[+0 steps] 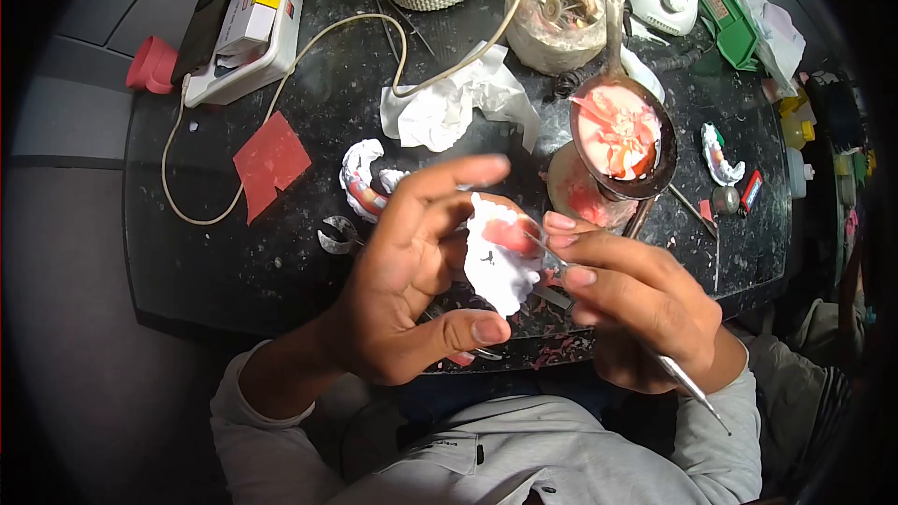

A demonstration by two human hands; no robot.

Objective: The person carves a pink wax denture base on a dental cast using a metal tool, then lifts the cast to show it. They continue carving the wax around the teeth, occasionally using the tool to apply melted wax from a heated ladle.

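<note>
My left hand [412, 281] holds a white plaster dental cast [498, 271], with the thumb along its lower edge and the index finger raised. Pink wax [510, 233] covers the upper right part of the cast. In my right hand [645, 304] is a thin metal carving tool [687, 379], pinched between thumb and fingers. One end of the tool reaches the pink wax; the other points down to the right. Beyond my right hand a metal ladle [666, 145] bears pink and red wax [617, 129].
A red wax sheet [271, 166] lies at left. Crumpled white paper [440, 112] and another cast [359, 178] are behind my left hand. A cable [402, 37] crosses the black table [187, 252]. At right are a cast [722, 157] and a red lighter [751, 192].
</note>
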